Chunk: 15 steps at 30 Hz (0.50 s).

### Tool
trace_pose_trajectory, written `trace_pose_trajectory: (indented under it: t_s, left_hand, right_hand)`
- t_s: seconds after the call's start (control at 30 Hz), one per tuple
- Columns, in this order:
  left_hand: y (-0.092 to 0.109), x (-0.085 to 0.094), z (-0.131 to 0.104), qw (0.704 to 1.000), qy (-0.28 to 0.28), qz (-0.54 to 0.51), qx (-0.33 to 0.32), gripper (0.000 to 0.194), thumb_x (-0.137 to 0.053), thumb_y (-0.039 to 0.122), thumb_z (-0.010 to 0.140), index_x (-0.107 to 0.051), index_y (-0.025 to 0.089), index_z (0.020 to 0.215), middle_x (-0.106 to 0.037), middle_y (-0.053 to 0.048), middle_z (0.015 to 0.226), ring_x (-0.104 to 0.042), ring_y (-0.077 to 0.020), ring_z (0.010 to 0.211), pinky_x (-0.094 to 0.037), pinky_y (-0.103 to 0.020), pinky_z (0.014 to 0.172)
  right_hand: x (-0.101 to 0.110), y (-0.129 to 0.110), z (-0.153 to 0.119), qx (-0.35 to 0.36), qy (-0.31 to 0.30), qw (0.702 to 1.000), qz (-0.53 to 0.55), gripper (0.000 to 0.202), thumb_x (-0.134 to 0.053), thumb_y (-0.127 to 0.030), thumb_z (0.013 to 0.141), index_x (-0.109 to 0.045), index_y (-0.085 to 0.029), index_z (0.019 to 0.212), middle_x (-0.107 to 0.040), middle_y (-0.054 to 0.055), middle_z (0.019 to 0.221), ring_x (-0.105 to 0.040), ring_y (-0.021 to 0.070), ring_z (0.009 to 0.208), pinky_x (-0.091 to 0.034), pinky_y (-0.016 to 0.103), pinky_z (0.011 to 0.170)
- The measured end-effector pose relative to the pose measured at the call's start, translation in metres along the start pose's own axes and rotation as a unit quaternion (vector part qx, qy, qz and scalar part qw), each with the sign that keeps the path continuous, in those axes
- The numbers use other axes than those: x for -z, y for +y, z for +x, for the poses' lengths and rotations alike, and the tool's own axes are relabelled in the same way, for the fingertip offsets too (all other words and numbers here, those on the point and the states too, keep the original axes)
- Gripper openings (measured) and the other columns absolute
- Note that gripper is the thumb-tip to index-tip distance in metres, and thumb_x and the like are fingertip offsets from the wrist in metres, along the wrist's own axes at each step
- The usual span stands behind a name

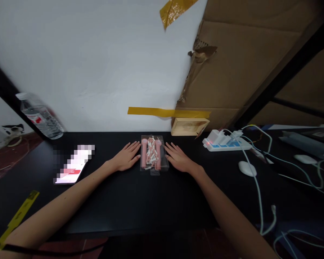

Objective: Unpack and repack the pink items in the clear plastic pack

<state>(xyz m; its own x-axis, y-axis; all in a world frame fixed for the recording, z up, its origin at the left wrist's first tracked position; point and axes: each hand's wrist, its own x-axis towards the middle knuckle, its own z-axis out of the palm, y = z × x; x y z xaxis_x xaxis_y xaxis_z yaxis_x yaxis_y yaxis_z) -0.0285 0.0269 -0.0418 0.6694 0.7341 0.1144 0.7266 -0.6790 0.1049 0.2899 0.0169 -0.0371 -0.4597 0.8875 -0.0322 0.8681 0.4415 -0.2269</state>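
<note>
Clear box (164, 166) of pink and white bits (152, 153) sits toward the back of the worktop (140, 208), left hand (126, 157) at its 9 o'clock, right hand (180, 158) at its 3. Both are flat open, palms down, holding nothing (can't tell if fingertips touch the box). From the box: phone (75, 169) further out at 9, bottle (44, 118) at 10, wooden tray (187, 127) at 2, mouse (247, 168) way out at 3

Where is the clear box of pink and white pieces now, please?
In the head view, the clear box lies near the picture's middle, on the black table between the left hand and the right hand.
</note>
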Motion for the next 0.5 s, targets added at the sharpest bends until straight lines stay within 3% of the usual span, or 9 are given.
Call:
trace_pose_trajectory:
  t_s: [0.5]
  left_hand:
    - [0.0000,-0.0032,0.0013,1.000,-0.001,0.017,0.012,0.069,-0.012,0.053,0.104,-0.026,0.010,0.155,-0.023,-0.014,0.161,-0.017,-0.0247,0.151,-0.013,-0.044,0.122]
  right_hand:
    - [0.0010,-0.0025,-0.0005,0.009,0.008,0.999,-0.031,0.064,-0.026,-0.044,0.100,-0.025,-0.017,0.158,-0.021,0.011,0.164,-0.016,0.0332,0.151,-0.018,0.053,0.122]
